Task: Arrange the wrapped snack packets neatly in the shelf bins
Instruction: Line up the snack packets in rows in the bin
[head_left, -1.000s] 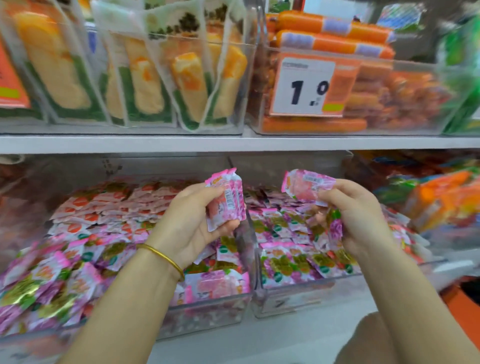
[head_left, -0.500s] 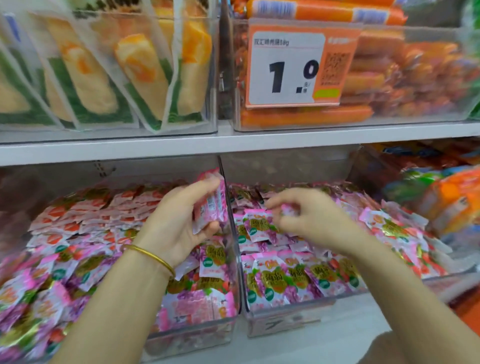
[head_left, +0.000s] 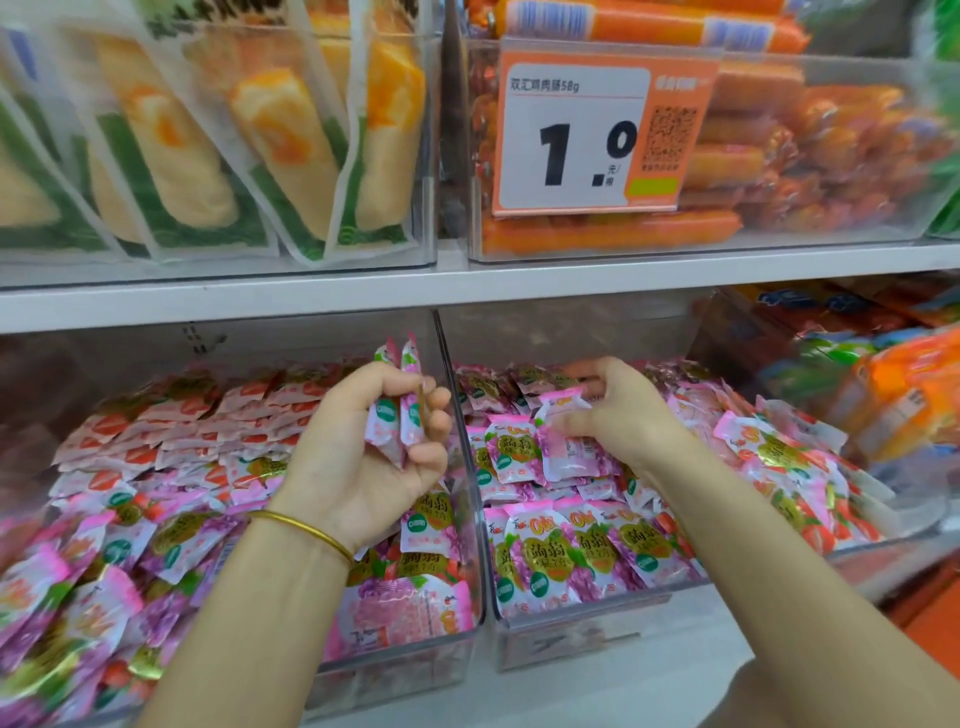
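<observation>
Our left hand, a thin gold bangle at its wrist, curls its fingers round a small stack of pink wrapped snack packets held upright above the left clear plastic bin, just beside the wall next to the right clear plastic bin. Our right hand reaches into that right bin and pinches one pale pink packet between thumb and fingertips, atop the packets lying there. Both bins stand under the white shelf board.
</observation>
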